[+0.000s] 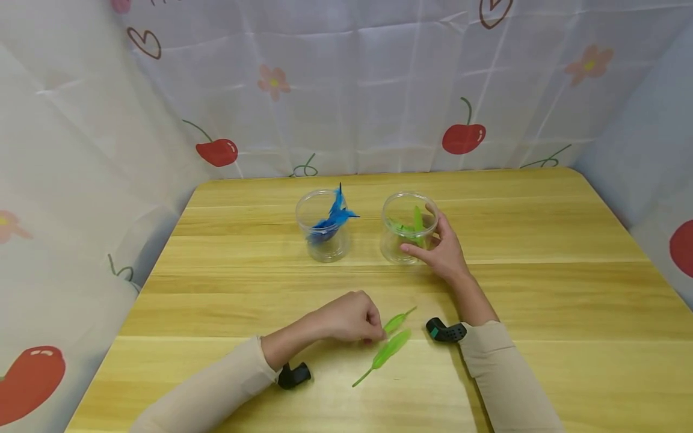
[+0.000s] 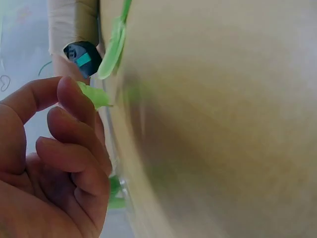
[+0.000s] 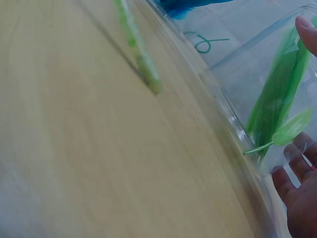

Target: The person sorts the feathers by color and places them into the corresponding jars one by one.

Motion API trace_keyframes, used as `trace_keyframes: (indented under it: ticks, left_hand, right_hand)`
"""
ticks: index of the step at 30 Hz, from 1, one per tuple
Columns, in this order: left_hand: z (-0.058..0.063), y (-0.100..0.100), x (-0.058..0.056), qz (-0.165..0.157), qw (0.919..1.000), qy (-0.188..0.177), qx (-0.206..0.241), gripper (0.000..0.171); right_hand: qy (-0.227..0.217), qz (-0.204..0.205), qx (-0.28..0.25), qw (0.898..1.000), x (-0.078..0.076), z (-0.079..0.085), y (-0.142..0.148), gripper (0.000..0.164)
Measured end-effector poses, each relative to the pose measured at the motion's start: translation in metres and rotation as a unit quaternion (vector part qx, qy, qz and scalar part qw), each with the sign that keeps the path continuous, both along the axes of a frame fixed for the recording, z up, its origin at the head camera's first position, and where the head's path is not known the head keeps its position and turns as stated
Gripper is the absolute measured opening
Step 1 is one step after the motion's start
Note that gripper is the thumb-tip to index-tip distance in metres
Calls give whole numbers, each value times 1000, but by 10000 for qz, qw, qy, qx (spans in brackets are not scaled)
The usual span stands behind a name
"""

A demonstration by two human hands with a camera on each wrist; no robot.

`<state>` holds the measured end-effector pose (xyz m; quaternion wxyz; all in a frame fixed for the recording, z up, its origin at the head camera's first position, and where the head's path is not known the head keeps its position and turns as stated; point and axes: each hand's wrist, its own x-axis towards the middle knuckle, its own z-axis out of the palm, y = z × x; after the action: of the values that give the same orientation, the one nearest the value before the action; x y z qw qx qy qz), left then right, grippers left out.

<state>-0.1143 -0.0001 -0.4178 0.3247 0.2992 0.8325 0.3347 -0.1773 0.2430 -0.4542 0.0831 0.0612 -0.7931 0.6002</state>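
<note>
Thumb and index finger of my left hand pinch a light green feather by its soft end, low over the table. In the left wrist view a bit of that feather shows past the fingertips. A second green feather lies just in front of it, quill toward me. My right hand grips a clear round jar from its right side, thumb at the front. Inside that jar are several green feathers.
Left of the gripped jar stands a similar clear jar holding blue feathers, some poking above its rim. Both are on a wooden table, backed by a printed curtain. Black wrist cameras sit at both cuffs.
</note>
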Motion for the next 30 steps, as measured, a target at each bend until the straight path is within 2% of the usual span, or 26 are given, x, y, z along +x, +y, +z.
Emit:
trace_keyframes:
  ticks: [4,7,13,16,23,30]
  left_hand:
    - [5,-1,-3,12,9996,-126,269,23]
    - [9,-2,-5,32,9982,-279,527,22]
    - [20,-3,-9,190,9900,-795,1146,21]
    - [27,-3,-12,234,9842,-973,1464,22]
    - [44,3,-19,429,9741,-892,2032,18]
    - [57,16,-26,889,9625,-805,2432,21]
  right_hand:
    - [99,-17,7,9999,-4,-9,3,96]
    - [135,3,-35,9999,-3,-9,3,96]
    - [47,60,4,10000,11,19,-7,93]
    - [42,72,16,10000,13,23,-8,92]
    - [-44,78,-29,10000,14,25,-7,93]
    - [-104,70,-63,9999,13,24,-8,91]
